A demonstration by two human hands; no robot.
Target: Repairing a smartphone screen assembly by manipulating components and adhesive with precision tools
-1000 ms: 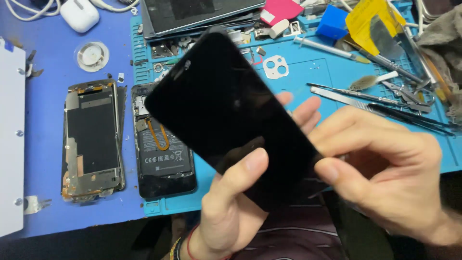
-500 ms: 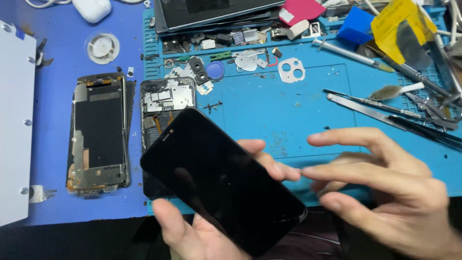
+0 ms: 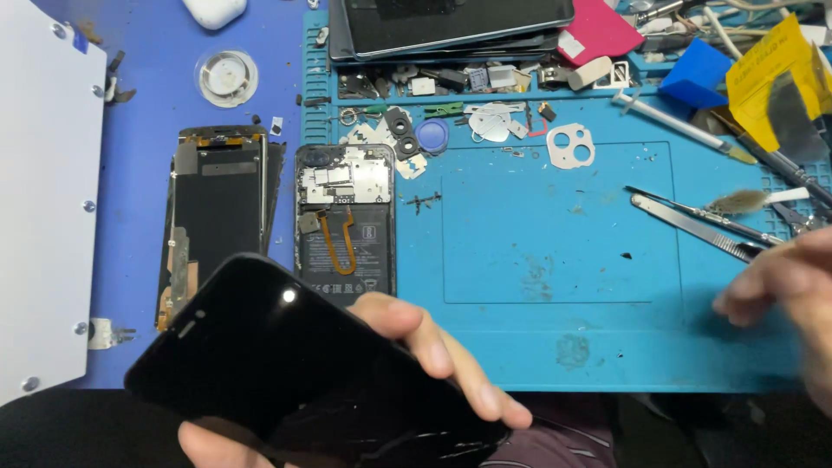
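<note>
- The left hand (image 3: 416,364) clasps a glossy black glass phone screen panel (image 3: 286,373) at the frame's 7 o'clock — fingers wrapped over its right edge, thumb under its lower end.
- The panel tilts, its cracked lower end nearest the camera.
- At 12 o'clock from the panel lies an opened black phone body with a copper-coloured flex cable (image 3: 345,221), on the edge of the blue silicone repair mat (image 3: 555,225).
- The right hand (image 3: 784,290) — blurred, at 3 o'clock — hovers with fingers loosely spread, holding nothing, near the steel tweezers (image 3: 693,221).
</note>
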